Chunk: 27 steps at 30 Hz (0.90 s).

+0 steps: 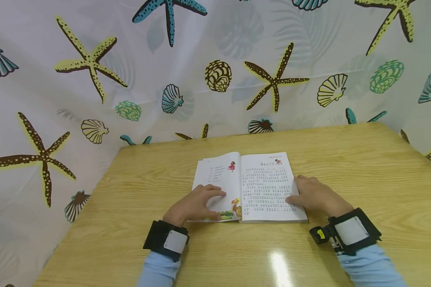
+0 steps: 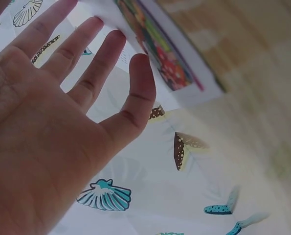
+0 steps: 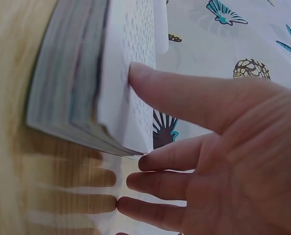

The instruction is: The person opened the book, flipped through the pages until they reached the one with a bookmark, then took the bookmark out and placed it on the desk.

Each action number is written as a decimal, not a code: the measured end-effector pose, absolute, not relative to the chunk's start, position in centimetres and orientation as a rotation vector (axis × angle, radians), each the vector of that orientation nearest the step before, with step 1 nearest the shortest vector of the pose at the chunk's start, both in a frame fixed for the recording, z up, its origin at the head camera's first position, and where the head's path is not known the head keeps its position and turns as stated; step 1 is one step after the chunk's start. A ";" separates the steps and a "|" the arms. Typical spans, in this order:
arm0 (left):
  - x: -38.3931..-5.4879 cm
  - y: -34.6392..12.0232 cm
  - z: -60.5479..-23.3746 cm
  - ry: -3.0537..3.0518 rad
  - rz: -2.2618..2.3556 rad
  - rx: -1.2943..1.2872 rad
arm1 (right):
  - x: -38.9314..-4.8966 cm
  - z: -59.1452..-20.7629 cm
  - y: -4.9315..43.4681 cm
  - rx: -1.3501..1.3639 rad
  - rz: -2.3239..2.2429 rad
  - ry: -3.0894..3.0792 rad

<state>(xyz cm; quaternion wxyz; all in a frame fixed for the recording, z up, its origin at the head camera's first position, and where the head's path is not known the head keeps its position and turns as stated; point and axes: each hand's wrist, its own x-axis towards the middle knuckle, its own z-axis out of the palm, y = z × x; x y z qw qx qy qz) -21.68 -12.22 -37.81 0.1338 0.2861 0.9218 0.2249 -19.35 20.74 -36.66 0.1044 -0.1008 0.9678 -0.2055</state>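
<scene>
An open book (image 1: 265, 187) lies on the wooden table, its right page full of printed text and its left page carrying a few lines and small coloured drawings. Across the lower left page rests my left hand (image 1: 195, 203), fingers spread and slightly bent; in the left wrist view its fingertips (image 2: 117, 39) meet the page. My right hand (image 1: 316, 195) is at the right edge of the book. The right wrist view shows its thumb (image 3: 150, 81) lying on the text page and the other fingers extended beside the thick stack of page edges (image 3: 62, 83).
The wooden table (image 1: 136, 191) extends on both sides of the book. Behind it hangs a white cloth (image 1: 201, 44) printed with starfish and shells. Black straps with white plates sit on both wrists, and a small device (image 1: 319, 235) juts from the right strap.
</scene>
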 end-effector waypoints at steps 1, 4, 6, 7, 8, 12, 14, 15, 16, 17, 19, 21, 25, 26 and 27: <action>-21.7 -12.2 -37.8 2.675 0.651 0.827 | -19.3 -36.7 20.7 -0.300 -0.606 2.857; -21.6 -12.2 -37.9 2.681 0.649 0.817 | -19.3 -36.7 20.7 -0.297 -0.610 2.861; -21.6 -12.2 -37.9 2.682 0.651 0.809 | -19.3 -36.7 20.7 -0.299 -0.597 2.869; -21.6 -12.2 -37.9 2.682 0.652 0.810 | -19.3 -36.6 20.6 -0.297 -0.580 2.885; -21.6 -12.2 -37.8 2.682 0.651 0.810 | -19.2 -36.5 20.6 -0.297 -0.579 2.906; -21.6 -12.1 -37.7 2.680 0.647 0.818 | -19.1 -36.0 20.2 -0.288 -0.657 3.093; -21.6 -12.0 -37.6 2.678 0.644 0.824 | -19.0 -35.7 20.0 -0.300 -0.760 3.184; -21.6 -12.0 -37.6 2.678 0.642 0.828 | -19.0 -35.6 19.9 -0.307 -0.799 3.217; -21.7 -12.0 -37.6 2.678 0.641 0.831 | -19.0 -35.5 19.9 -0.318 -0.833 3.236; -21.7 -12.0 -37.6 2.679 0.639 0.830 | -19.0 -35.5 19.8 -0.326 -0.854 3.244; -21.7 -12.0 -37.5 2.681 0.636 0.826 | -19.0 -35.4 19.7 -0.331 -0.865 3.243; -21.6 -12.0 -37.5 2.683 0.633 0.817 | -19.1 -35.5 19.7 -0.328 -0.860 3.238; -21.5 -12.0 -37.4 2.680 0.636 0.804 | -19.1 -35.5 19.6 -0.406 -0.984 3.152; -21.5 -12.0 -37.4 2.679 0.637 0.805 | -19.0 -35.5 19.4 -0.449 -1.060 3.090; -21.5 -12.0 -37.4 2.679 0.637 0.808 | -18.9 -35.4 19.2 -0.507 -1.126 3.019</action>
